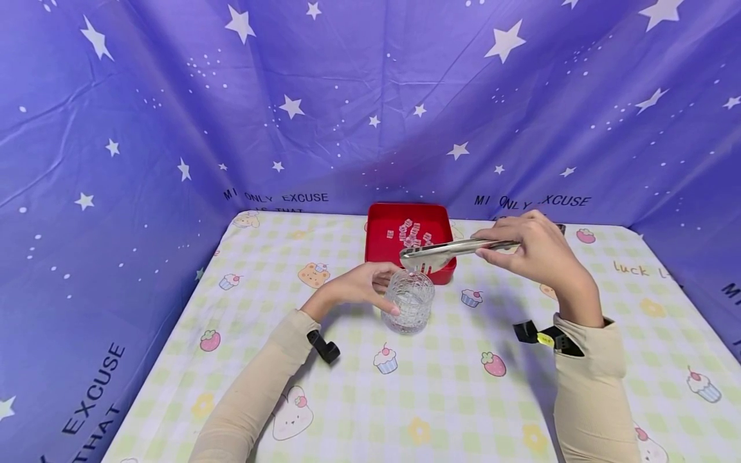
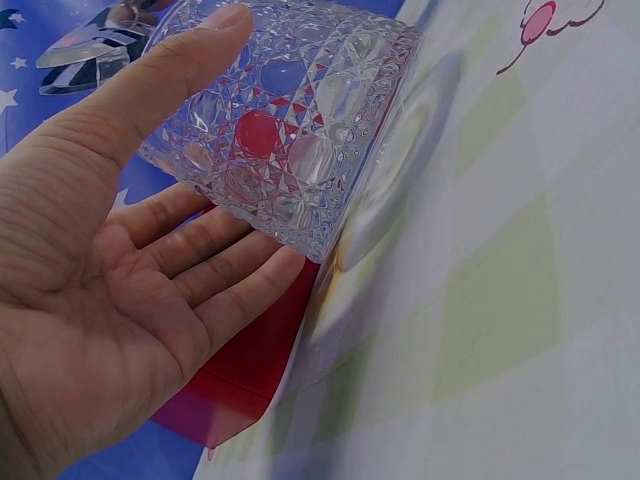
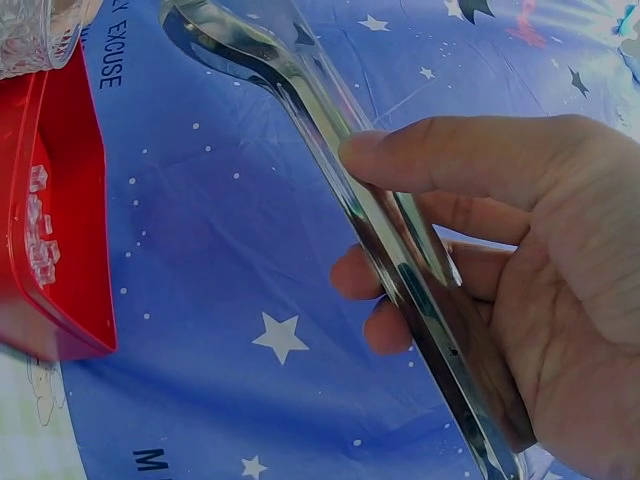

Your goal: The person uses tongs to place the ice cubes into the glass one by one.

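Note:
A clear cut-glass tumbler [image 1: 410, 303] stands upright on the table, its faceted wall close up in the left wrist view. My left hand [image 1: 363, 285] holds it from the left, thumb [image 2: 150, 85] along the near side and fingers behind. Metal tongs [image 1: 463, 247] lie in the grip of my right hand [image 1: 532, 249], thumb on top and fingers wrapped beneath. They point left, with their slotted tips [image 1: 427, 259] just over the tumbler's rim. Small clear cubes [image 3: 42, 235] lie loose in a red tray [image 1: 379, 247] behind the tumbler. I cannot tell whether the tongs' tips pinch a cube.
A checked tablecloth [image 1: 440, 392] with cupcake and strawberry prints covers the table. Purple star-patterned cloth [image 1: 347, 77] hangs along the back and sides, close behind the tray. Black straps with small devices sit on the left wrist [image 1: 324, 347] and right wrist [image 1: 544, 337].

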{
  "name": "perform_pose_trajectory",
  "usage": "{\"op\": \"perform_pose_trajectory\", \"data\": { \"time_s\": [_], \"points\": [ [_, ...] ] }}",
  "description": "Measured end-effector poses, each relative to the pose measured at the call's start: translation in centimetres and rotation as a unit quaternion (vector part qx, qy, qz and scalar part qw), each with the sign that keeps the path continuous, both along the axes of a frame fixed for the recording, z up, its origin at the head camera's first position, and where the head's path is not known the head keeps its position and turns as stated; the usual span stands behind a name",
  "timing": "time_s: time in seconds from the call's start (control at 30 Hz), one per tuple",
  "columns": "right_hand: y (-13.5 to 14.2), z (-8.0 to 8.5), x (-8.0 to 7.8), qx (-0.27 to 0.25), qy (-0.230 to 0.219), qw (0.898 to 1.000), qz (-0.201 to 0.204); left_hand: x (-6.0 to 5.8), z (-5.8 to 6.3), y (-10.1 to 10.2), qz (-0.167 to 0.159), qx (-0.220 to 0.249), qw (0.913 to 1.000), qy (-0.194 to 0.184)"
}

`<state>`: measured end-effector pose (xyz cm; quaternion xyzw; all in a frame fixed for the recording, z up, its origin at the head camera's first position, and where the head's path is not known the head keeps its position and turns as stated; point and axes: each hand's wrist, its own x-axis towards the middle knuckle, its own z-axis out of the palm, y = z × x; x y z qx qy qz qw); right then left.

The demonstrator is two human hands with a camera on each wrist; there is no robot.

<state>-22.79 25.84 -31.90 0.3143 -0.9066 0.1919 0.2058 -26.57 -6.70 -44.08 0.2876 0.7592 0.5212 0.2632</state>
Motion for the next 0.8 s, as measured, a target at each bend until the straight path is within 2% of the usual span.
{"op": "perform_pose_trajectory", "data": {
  "time_s": [0.37, 0.63, 0.8],
  "points": [
    [-0.13, -0.29, -0.15, 0.002, 0.006, 1.000, 0.012, 0.01, -0.07, 0.02, 0.002, 0.001, 1.0000, -0.006],
    [-0.27, -0.40, -0.22, 0.013, -0.018, 1.000, 0.004, -0.08, -0.10, 0.10, 0.002, -0.002, 1.0000, -0.003],
    [-0.30, -0.50, -0.43, 0.020, -0.013, 0.999, 0.023, -0.04, -0.11, 0.10, 0.004, -0.003, 1.0000, -0.005]
  ]
}}
